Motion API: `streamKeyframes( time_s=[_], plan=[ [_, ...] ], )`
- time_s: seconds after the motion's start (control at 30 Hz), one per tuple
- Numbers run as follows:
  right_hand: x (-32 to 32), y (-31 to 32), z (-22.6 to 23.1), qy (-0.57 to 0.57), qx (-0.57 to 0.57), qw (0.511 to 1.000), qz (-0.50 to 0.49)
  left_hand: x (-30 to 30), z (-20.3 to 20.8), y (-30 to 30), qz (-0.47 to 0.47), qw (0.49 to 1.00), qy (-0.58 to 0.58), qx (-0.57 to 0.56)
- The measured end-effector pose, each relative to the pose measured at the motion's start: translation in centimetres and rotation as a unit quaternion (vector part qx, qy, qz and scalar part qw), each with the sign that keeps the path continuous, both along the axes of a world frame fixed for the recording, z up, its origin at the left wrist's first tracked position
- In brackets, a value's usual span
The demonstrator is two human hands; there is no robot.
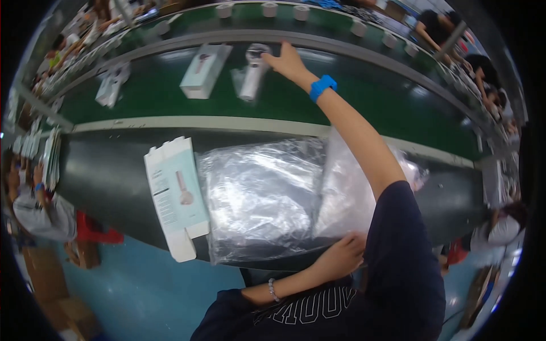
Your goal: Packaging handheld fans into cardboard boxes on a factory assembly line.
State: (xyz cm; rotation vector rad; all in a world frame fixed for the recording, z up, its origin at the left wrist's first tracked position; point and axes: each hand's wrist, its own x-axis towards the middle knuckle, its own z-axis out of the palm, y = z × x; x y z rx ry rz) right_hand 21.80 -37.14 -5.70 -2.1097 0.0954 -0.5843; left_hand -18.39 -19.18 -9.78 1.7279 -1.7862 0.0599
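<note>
The right grip (pixel 289 61) was spread wide at the round-headed device (pixel 251 82), whose slick-looking clear bag (pixel 238 75) risked slipping under light pinching; the left grip (pixel 344 251) I couldn't tell.

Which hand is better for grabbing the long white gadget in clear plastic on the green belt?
Probably the right hand: it reaches over the green belt, its thumb at the round end of the long white gadget. The left hand is back near the body, by the pale translucent plastic bag.
</note>
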Motion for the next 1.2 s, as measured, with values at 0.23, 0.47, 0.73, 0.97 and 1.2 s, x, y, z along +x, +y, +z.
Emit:
streamKeyframes(
  time_s=[0.23, 0.47, 0.73, 0.97, 1.2],
  plan=[
    [-13.9, -1.5, 6.2, 0.256, 0.042, 0.961, 0.095, 0.1, 0.6, 0.1, -0.016, 0.997, 0.029, 0.067],
    [-30.3, -7.3, 7.4, 0.204, 0.134, 0.967, 0.075, 0.2, 2.0, 0.1, -0.003, 0.993, 0.024, 0.113],
    [-46.9, -14.6, 4.5, 0.012, 0.2, 0.966, -0.165, -0.2, 2.6, -0.6, 0.013, 0.994, 0.037, 0.101],
    [-52.1, -12.1, 0.2, 0.016, 0.077, 0.959, -0.273, -1.0, 2.1, -1.8, 0.055, 0.995, -0.015, 0.085],
    [-53.9, -4.9, -1.7, 0.053, -0.053, 0.908, -0.412, -0.3, 4.2, -7.0, 0.147, 0.98, -0.133, 0.016]
  ],
)
